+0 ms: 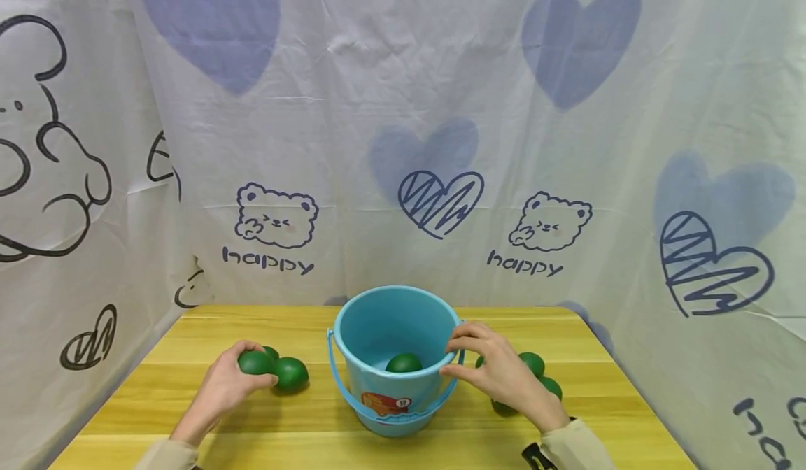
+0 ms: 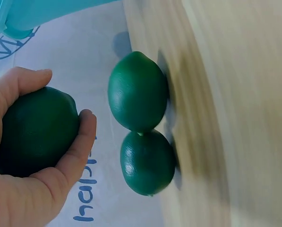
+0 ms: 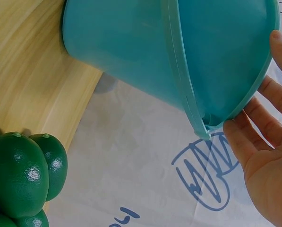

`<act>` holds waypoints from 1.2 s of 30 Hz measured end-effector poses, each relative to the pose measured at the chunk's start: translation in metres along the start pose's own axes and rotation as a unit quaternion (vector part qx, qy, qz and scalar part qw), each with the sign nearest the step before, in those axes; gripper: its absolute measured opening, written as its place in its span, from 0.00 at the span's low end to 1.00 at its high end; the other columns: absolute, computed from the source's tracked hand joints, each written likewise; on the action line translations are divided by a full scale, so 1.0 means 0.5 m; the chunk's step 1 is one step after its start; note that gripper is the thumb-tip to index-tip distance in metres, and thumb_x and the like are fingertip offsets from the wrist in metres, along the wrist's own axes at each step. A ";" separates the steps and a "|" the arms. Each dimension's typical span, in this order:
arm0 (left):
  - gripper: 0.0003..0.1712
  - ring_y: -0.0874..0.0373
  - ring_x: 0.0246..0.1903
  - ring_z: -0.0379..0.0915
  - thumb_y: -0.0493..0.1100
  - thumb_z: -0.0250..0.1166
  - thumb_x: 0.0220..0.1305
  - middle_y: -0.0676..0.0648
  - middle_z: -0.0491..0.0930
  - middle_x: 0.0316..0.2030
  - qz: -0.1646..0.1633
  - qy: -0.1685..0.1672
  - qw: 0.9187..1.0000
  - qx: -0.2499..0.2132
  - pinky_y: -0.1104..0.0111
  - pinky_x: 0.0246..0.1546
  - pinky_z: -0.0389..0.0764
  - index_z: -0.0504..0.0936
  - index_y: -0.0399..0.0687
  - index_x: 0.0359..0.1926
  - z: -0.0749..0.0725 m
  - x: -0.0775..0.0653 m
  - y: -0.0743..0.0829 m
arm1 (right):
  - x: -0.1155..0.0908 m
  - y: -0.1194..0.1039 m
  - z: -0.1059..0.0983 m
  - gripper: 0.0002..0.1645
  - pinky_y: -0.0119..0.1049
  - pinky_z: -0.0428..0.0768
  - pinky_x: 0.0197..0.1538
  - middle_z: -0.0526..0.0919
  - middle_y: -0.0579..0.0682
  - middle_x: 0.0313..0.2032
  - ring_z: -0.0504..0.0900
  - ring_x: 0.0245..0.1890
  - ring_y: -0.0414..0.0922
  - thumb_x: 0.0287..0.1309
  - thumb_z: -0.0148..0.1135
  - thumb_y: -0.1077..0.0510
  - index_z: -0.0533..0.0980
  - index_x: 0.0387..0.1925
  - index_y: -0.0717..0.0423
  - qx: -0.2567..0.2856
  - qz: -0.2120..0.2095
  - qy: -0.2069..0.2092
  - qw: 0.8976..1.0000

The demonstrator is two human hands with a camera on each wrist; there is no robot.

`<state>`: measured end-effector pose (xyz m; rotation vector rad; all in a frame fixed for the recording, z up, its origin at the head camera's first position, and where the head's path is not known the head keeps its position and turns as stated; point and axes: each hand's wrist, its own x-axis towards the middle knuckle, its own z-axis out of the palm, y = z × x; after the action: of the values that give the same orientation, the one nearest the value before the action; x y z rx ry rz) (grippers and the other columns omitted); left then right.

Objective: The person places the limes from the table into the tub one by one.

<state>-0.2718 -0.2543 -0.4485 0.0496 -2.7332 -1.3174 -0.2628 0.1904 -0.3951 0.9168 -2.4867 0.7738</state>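
Observation:
My left hand (image 1: pixel 228 385) grips a green lime (image 2: pixel 39 130), thumb on one side and fingers curled on the other. Two more limes (image 2: pixel 138 92) lie on the table close by it, end to end in the left wrist view. Between the hands stands a light blue bucket (image 1: pixel 393 323), upright, with one lime (image 1: pixel 404 363) at its bottom. My right hand (image 1: pixel 506 375) is at the bucket's right rim, fingers spread and loosely bent, fingertips right at the edge, with nothing held in it.
Several limes (image 1: pixel 532 364) sit in a cluster on the right, partly hidden behind the right hand. The bucket's handle (image 1: pixel 343 389) hangs down across its front. A printed white cloth (image 1: pixel 352 246) hangs behind and beside the wooden table (image 1: pixel 283 431).

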 end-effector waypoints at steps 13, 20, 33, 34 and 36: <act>0.32 0.48 0.42 0.77 0.44 0.75 0.49 0.34 0.76 0.52 0.012 0.025 0.998 -0.059 0.65 0.34 0.81 0.76 0.49 0.57 0.011 -0.001 0.062 | 0.000 -0.001 -0.001 0.19 0.45 0.83 0.54 0.81 0.40 0.48 0.78 0.52 0.41 0.52 0.68 0.35 0.83 0.38 0.42 -0.006 0.001 0.004 1.000; 0.31 0.46 0.43 0.76 0.45 0.75 0.51 0.35 0.75 0.52 0.027 0.037 0.996 -0.073 0.64 0.35 0.81 0.76 0.50 0.57 0.019 -0.002 0.097 | -0.001 -0.001 0.000 0.20 0.46 0.83 0.54 0.81 0.40 0.48 0.78 0.52 0.41 0.52 0.68 0.35 0.84 0.38 0.44 -0.006 0.002 0.004 1.000; 0.30 0.46 0.42 0.75 0.45 0.75 0.53 0.38 0.75 0.51 0.062 0.059 0.991 -0.104 0.64 0.35 0.80 0.74 0.54 0.57 0.044 0.000 0.159 | -0.001 -0.002 0.000 0.20 0.46 0.83 0.54 0.82 0.45 0.48 0.77 0.52 0.42 0.52 0.67 0.34 0.83 0.38 0.41 -0.001 0.004 0.000 1.000; 0.30 0.46 0.42 0.75 0.45 0.74 0.53 0.39 0.75 0.51 0.064 0.062 0.990 -0.107 0.64 0.35 0.80 0.73 0.54 0.57 0.046 0.000 0.164 | -0.001 -0.002 0.000 0.20 0.46 0.83 0.54 0.82 0.45 0.48 0.77 0.52 0.42 0.52 0.67 0.35 0.83 0.38 0.42 0.000 0.004 0.000 1.000; 0.31 0.46 0.41 0.75 0.44 0.74 0.54 0.39 0.75 0.50 0.070 0.068 0.989 -0.113 0.65 0.34 0.79 0.72 0.55 0.57 0.051 0.001 0.171 | -0.001 -0.001 0.001 0.21 0.46 0.83 0.54 0.82 0.45 0.48 0.77 0.52 0.41 0.52 0.68 0.35 0.84 0.38 0.44 0.003 0.002 0.000 1.000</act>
<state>-0.2736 -0.1811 -0.3972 -0.0662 -2.4117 -1.5136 -0.2622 0.1901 -0.3954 0.9138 -2.4876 0.7820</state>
